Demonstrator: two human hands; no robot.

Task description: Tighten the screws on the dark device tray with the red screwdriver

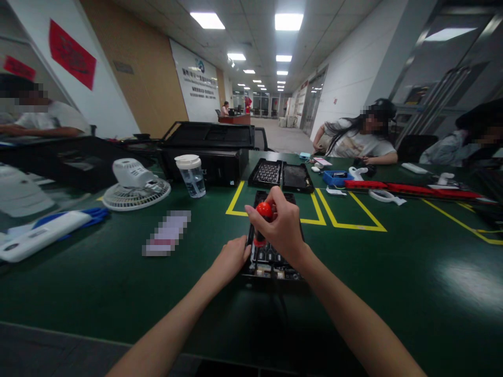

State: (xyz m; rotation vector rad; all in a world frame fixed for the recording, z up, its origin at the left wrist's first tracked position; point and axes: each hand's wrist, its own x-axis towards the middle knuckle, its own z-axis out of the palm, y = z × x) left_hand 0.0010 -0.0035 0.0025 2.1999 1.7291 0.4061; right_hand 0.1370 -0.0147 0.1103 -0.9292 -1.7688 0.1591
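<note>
A black keyboard frame (271,257) with its keycaps off lies on the green table (393,272) in front of me. My right hand (285,228) grips a red-and-black handled tool (264,211), held upright with its tip down on the keyboard. At the keyboard's left edge rests my left hand (232,257), fingers curled against the frame. Behind the keyboard lie two black trays (281,175), one filled with keycaps.
A white desk fan (135,186) lies face down at left, with a clear lidded cup (191,175) and a black computer case (214,146) beyond. Yellow tape lines (346,214) mark the table. Other people sit at the far right and far left. White items lie near left.
</note>
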